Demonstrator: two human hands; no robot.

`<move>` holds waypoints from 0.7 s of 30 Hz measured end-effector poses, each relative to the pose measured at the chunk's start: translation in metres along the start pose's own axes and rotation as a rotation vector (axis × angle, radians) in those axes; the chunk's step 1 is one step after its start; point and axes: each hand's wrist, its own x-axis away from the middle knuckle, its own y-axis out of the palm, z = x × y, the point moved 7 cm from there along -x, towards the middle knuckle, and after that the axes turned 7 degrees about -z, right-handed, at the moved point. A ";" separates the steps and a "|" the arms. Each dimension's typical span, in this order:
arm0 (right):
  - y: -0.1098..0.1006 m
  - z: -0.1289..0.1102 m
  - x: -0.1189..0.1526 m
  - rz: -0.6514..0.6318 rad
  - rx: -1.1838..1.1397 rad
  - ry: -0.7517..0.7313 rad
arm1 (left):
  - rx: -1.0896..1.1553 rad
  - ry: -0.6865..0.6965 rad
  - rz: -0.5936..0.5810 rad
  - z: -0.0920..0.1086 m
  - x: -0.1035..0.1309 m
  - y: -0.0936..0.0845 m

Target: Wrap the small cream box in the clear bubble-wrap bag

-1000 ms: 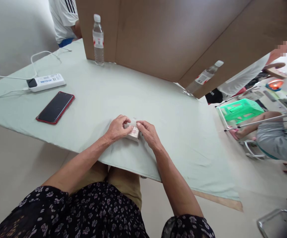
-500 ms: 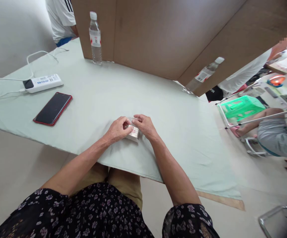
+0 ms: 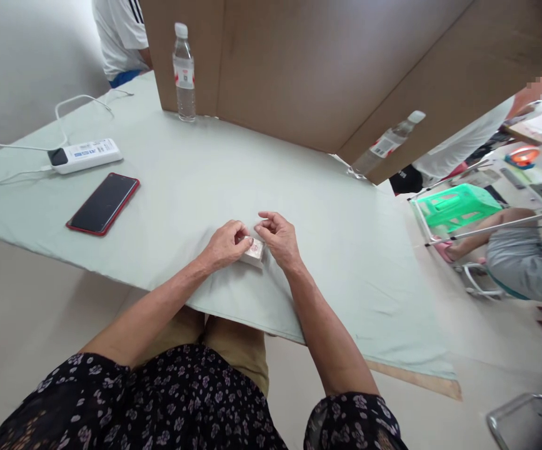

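Near the front edge of the cloth-covered table (image 3: 195, 187), the left hand (image 3: 224, 245) pins a small card box (image 3: 254, 251) while the right hand (image 3: 277, 237) pinches at its top, seemingly opening it; the next move needs a firm fingertip grip

Small box (image 3: 254, 251): mostly covered by left hand (image 3: 224, 245) and right hand (image 3: 277, 237); print unreadable. Grip of either hand not discernible. Power strip (image 3: 85, 155) label too small to read. Cardboard screen (image 3: 327, 69) cut off by top edge.
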 end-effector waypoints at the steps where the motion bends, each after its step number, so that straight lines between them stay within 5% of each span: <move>1: 0.001 -0.002 0.001 -0.002 0.006 -0.007 | 0.000 -0.001 0.005 0.000 0.000 0.000; 10: 0.003 -0.014 0.015 0.074 0.126 -0.090 | -0.019 -0.023 0.101 0.001 0.003 0.004; 21: 0.007 -0.032 0.037 0.024 0.393 -0.271 | 0.200 -0.073 0.010 -0.008 0.002 0.003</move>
